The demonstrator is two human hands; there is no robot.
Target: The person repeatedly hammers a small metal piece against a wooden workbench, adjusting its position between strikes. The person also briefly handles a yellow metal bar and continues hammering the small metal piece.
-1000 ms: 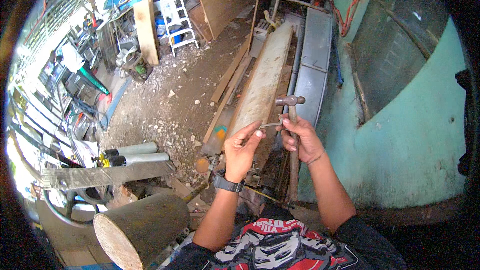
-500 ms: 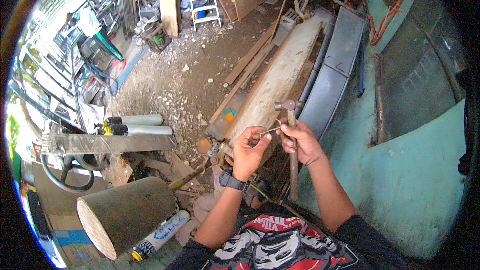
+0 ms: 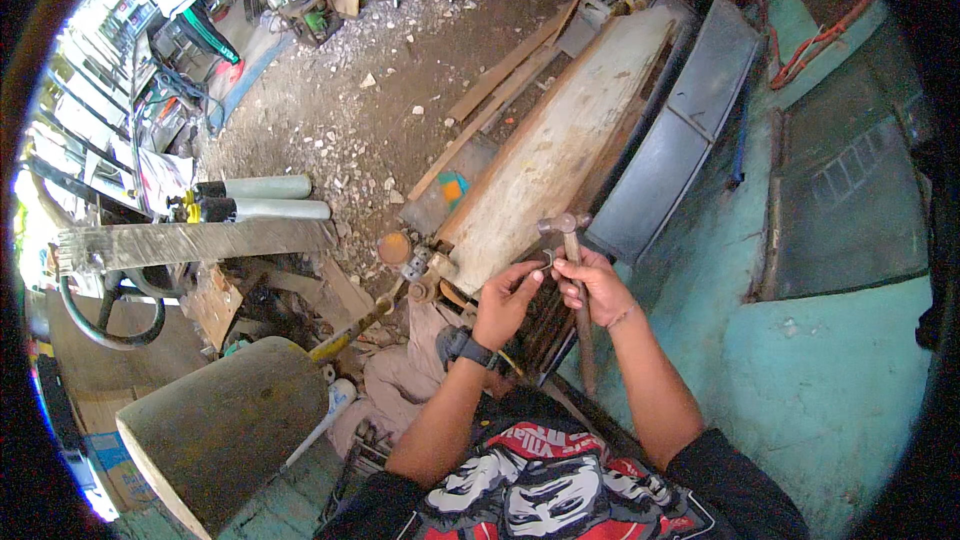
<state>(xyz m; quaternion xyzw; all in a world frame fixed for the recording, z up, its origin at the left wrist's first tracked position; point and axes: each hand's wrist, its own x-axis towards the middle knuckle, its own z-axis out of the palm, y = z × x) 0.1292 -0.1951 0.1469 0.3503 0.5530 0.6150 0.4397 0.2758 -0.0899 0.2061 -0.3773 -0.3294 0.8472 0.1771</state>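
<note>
Hammer (image 3: 572,270) upright — head at 12, handle toward 6 — right hand (image 3: 598,285) closed round it; left hand (image 3: 505,300) pinches small metal piece (image 3: 545,260) beside it.

You are working in daylight that pours in from your left, where the picture's rim burns out to white. The teal wall (image 3: 830,380) on your right lies evenly lit, with soft shadows. The fisheye bends straight edges toward a black border. Focus stays sharp at the centre, softer outward.
</note>
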